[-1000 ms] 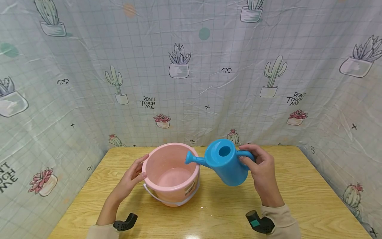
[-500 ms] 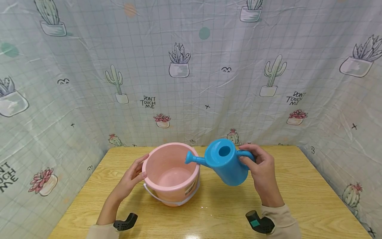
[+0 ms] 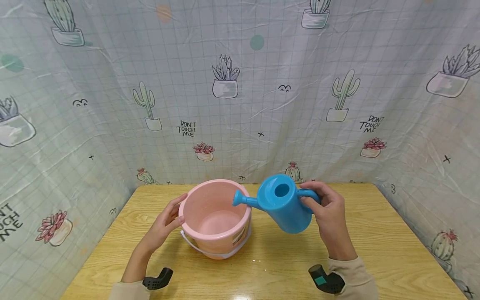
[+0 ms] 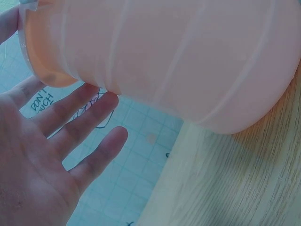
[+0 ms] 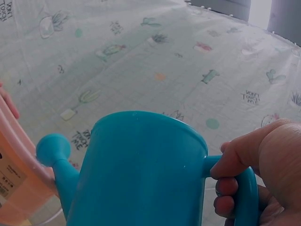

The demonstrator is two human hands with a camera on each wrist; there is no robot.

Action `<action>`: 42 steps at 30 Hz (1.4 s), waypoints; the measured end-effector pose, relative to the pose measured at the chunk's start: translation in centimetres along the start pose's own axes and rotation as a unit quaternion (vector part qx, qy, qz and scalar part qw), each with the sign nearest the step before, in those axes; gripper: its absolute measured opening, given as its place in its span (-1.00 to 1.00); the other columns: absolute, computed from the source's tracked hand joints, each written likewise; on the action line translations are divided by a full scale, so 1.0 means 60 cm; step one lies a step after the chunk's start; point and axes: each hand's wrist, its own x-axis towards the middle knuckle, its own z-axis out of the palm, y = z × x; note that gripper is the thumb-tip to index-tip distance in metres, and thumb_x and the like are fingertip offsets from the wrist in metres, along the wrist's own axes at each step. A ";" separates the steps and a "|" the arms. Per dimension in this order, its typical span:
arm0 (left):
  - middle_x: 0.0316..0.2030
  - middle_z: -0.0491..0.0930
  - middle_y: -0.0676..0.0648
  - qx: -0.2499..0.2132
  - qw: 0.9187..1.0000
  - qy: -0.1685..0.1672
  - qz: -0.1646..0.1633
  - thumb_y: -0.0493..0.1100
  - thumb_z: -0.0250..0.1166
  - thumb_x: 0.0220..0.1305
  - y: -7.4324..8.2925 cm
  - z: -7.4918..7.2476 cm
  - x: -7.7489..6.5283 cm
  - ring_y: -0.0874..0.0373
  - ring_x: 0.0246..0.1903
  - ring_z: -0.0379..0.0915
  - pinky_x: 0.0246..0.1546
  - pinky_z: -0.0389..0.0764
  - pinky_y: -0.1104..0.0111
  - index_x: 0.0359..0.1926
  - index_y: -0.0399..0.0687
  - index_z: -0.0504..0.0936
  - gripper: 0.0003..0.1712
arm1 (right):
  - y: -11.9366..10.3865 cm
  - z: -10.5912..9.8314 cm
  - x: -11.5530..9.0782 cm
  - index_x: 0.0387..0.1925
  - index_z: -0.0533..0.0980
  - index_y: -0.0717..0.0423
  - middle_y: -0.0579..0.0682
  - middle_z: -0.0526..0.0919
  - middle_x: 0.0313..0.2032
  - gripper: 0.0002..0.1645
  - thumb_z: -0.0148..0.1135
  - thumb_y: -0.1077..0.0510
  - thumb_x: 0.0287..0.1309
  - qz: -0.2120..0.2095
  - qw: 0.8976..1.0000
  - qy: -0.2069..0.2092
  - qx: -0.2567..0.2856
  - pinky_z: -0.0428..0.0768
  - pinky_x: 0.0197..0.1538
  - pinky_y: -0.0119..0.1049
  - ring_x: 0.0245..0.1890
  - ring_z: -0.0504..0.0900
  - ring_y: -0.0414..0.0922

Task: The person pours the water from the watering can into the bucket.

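Note:
A pink bucket point(image 3: 214, 236) stands upright on the wooden table, its white handle hanging down at the front. At its left side is my left hand point(image 3: 162, 227), thumb on the rim and fingers spread. In the left wrist view those fingers point(image 4: 101, 148) are nearly straight, and some fingertips touch the ribbed wall. My right hand point(image 3: 330, 212) grips a blue watering can point(image 3: 290, 212) by its handle. The can is tilted left and held above the table. Its spout's rose point(image 3: 238, 198) reaches over the bucket's right rim. I see no water coming from it.
The wooden table point(image 3: 378, 250) has small shiny drops point(image 3: 258, 261) in front of the bucket. A patterned cloth point(image 3: 258, 108) with printed cacti hangs at the back and both sides. Black wrist mounts point(image 3: 158, 279) sit at both wrists. A label point(image 5: 10, 181) is on the bucket.

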 end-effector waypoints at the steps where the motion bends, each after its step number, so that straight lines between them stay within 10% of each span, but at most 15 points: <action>1: 0.42 0.14 -0.35 0.000 1.000 0.000 0.000 -0.33 0.01 0.41 0.000 0.000 0.000 0.44 0.26 0.30 0.09 0.46 0.55 0.50 -0.02 0.04 -0.30 | 0.000 0.000 0.000 -0.04 0.50 0.44 -0.22 0.64 -0.16 -0.70 0.22 0.38 0.19 -0.001 1.000 0.000 0.000 0.53 0.02 -0.47 -0.09 0.57 -0.24; 42: 0.43 0.12 -0.35 -0.002 1.000 -0.002 0.005 -0.33 0.00 0.41 0.000 0.000 0.001 0.44 0.27 0.28 0.10 0.46 0.55 0.51 -0.04 0.03 -0.30 | -0.002 0.000 0.001 0.01 0.47 0.39 -0.29 0.61 -0.12 -0.70 0.15 0.31 0.28 0.005 0.999 -0.016 -0.034 0.48 0.06 -0.50 -0.03 0.55 -0.26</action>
